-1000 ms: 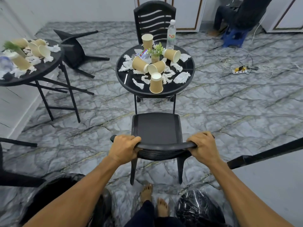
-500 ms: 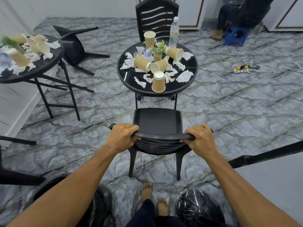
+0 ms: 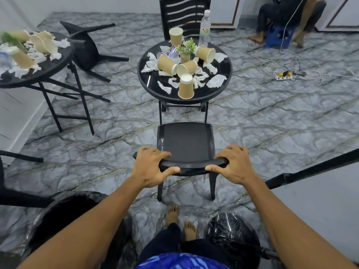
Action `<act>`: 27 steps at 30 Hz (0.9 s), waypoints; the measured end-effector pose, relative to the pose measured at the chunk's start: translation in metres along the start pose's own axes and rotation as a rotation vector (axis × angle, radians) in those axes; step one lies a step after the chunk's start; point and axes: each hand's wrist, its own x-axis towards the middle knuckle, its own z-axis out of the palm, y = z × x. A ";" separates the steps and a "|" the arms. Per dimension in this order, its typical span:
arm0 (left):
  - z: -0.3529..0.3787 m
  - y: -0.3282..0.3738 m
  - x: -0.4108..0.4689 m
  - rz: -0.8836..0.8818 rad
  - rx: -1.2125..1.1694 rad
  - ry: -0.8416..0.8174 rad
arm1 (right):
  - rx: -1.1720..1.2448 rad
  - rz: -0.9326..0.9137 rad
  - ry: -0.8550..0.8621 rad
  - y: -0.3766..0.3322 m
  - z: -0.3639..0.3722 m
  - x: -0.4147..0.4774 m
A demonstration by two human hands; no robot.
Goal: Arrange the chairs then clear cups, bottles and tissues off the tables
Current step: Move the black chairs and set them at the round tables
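Note:
A black plastic chair (image 3: 186, 138) stands in front of me, its seat facing the round black table (image 3: 155, 94). My left hand (image 3: 150, 166) and my right hand (image 3: 234, 165) hold the two ends of its backrest top, fingers arched over the rail and thumbs on the near side. On the table lie several paper cups (image 3: 186, 89), torn tissues (image 3: 215, 81), a small plant and a clear bottle (image 3: 205, 30). A second table (image 3: 48, 68) at the left carries more cups and tissues.
Another chair (image 3: 184, 14) stands upright behind the round table; one chair (image 3: 85, 47) lies tipped over between the tables. Two bins lined with black bags (image 3: 64, 220) flank my feet. A power strip (image 3: 283, 76) with cables and a seated person (image 3: 287, 14) are at far right.
The chair has slid forward towards the round table, both hands going with it. My fingers now sit more arched and spread on the backrest than before.

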 end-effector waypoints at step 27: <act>-0.012 -0.010 -0.005 -0.132 -0.255 -0.029 | 0.081 0.114 -0.029 -0.017 0.003 -0.004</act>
